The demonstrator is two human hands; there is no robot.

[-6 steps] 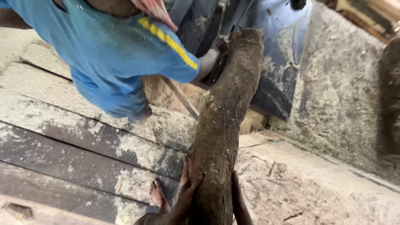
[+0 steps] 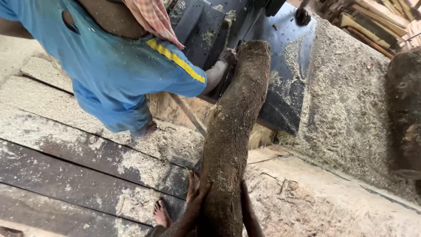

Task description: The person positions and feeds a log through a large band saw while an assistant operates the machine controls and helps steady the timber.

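Observation:
A long rough brown log (image 2: 230, 136) runs from the bottom of the view up to a dark metal machine (image 2: 280, 79). My left hand (image 2: 195, 193) is pressed flat against the log's left side, fingers spread. My right hand (image 2: 247, 208) lies along its right side near the bottom edge. A co-worker in a blue shirt (image 2: 118, 66) bends over at the upper left, and that person's hand (image 2: 228, 56) rests on the far end of the log beside the machine.
Dark wooden planks (image 2: 79, 171) dusted with sawdust cover the floor at left. My bare foot (image 2: 161, 215) stands on them. Heaped sawdust (image 2: 346, 109) fills the right side. Another log (image 2: 405, 109) lies at the right edge, with stacked boards (image 2: 372, 22) above.
None beyond a slight shift of the view; both my hands stay on the log and the co-worker's hand stays at its far end.

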